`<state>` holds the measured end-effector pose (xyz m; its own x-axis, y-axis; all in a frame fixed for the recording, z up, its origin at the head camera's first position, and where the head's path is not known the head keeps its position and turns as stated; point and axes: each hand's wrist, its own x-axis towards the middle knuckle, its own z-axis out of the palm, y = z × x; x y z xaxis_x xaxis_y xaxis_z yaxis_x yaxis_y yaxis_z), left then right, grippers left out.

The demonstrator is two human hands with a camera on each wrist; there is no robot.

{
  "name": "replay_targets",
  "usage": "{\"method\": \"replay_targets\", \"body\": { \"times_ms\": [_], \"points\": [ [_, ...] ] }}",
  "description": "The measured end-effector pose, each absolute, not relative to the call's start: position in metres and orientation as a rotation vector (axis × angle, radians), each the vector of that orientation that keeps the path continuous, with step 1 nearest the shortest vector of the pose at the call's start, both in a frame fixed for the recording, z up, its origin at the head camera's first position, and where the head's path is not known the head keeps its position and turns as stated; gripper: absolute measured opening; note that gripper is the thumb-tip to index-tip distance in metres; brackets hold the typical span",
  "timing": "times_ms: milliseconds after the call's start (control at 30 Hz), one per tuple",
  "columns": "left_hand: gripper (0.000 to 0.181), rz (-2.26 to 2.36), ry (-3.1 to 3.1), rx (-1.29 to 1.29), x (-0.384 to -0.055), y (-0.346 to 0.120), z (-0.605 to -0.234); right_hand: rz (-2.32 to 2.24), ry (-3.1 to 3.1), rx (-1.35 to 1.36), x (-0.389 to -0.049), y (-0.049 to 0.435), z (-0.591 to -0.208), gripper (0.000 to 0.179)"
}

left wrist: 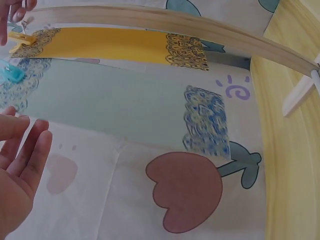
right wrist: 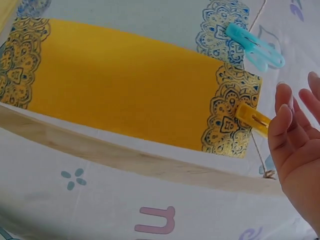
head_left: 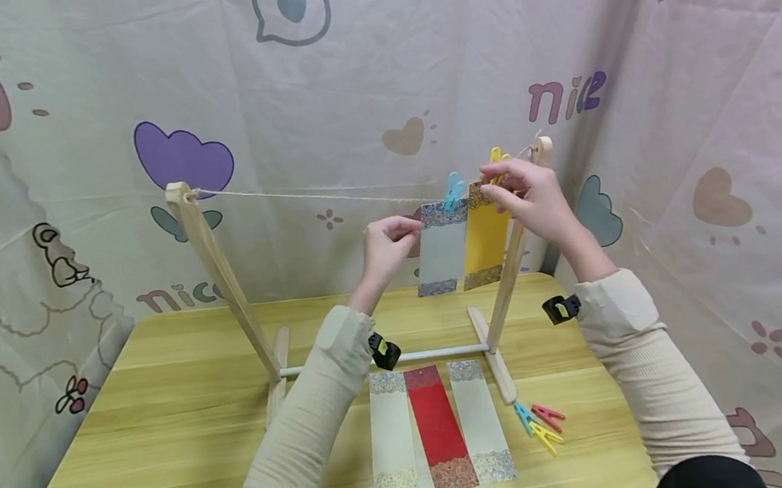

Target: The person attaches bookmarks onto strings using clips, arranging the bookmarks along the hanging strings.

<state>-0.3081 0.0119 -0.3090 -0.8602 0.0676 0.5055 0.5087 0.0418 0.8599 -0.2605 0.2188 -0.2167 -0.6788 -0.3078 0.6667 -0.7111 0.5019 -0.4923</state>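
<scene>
A pale grey paper strip (head_left: 444,250) with patterned ends hangs from the string (head_left: 299,196) by a light blue clothespin (right wrist: 255,46). Beside it, overlapping its edge, a yellow paper strip (right wrist: 125,82) hangs by a yellow clothespin (right wrist: 251,117). My left hand (head_left: 389,250) is at the grey strip's left edge near the top, fingers loosely bent and holding nothing. Relaxed fingers of my right hand (right wrist: 300,145) are spread right by the yellow clothespin, whose handle end they partly cover in the right wrist view; they do not pinch it.
The string runs between two wooden posts (head_left: 225,287), joined low down by a white rod (head_left: 440,353). On the wooden table (head_left: 130,435) lie a red strip (head_left: 440,423) between two pale ones (head_left: 390,437), and several clothespins (head_left: 545,436) at the right. A printed curtain (head_left: 348,120) hangs behind.
</scene>
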Motion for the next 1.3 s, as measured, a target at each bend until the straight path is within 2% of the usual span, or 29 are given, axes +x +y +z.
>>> {"method": "replay_targets", "body": {
  "times_ms": [367,700,1300],
  "points": [
    [0.006,-1.891,-1.974,-0.576,-0.308,0.004,-0.324,1.065,-2.214,0.821,-0.256,0.234,-0.235,0.021],
    [0.008,-1.891,-1.988,-0.540,-0.306,-0.004,-0.342,1.072,-2.255,0.796,-0.229,0.229,-0.237,0.019],
    [0.006,-1.856,-2.129,-0.444,-0.304,-0.016,-0.389,1.042,-2.298,0.781,-0.221,0.240,-0.285,0.020]
  ]
}}
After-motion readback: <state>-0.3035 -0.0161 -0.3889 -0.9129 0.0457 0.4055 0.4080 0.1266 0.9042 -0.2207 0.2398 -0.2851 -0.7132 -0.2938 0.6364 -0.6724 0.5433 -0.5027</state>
